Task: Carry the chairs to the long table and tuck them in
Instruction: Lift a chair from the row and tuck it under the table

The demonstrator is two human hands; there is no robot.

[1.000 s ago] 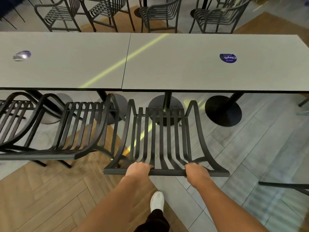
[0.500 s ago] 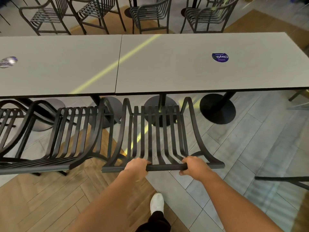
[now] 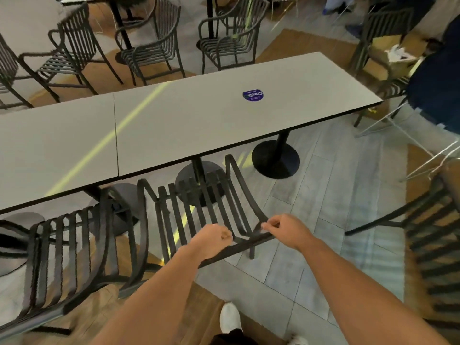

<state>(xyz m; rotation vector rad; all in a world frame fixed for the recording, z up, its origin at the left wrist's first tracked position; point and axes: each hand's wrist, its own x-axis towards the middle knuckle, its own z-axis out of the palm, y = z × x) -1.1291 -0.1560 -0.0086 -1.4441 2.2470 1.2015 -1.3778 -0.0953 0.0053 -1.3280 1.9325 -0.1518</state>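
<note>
Your long table [image 3: 189,120] runs across the view, two grey tops butted together, with a round blue sticker [image 3: 253,95] on the right one and black pedestal bases [image 3: 275,159] under it. Tucked against its near edge, right in front of you, is the chair [image 3: 199,207]: black metal, with slats that curve from the backrest down into the seat, arms that sweep up on both sides, and its front end under the tabletop. Its top rail [image 3: 239,247] runs slantwise just below your hands. A second chair [image 3: 74,257] of the same make stands just beside it on your left, also pushed to the table, and a third [image 3: 433,232] stands apart at the right edge, blurred.

Your left hand [image 3: 212,241] is curled into a fist over the rail; whether the fingers are round the bar or clear of it, you cannot tell from here. Your right hand [image 3: 286,231] sits at the rail's right end with the fingers bent, thumb and forefinger close at the corner where the arm meets the rail; the blur hides whether it grips.

More chairs [image 3: 154,48] stand beyond the table's far side. Your white shoe [image 3: 230,317] is on the floor below, where wood meets grey tile.
</note>
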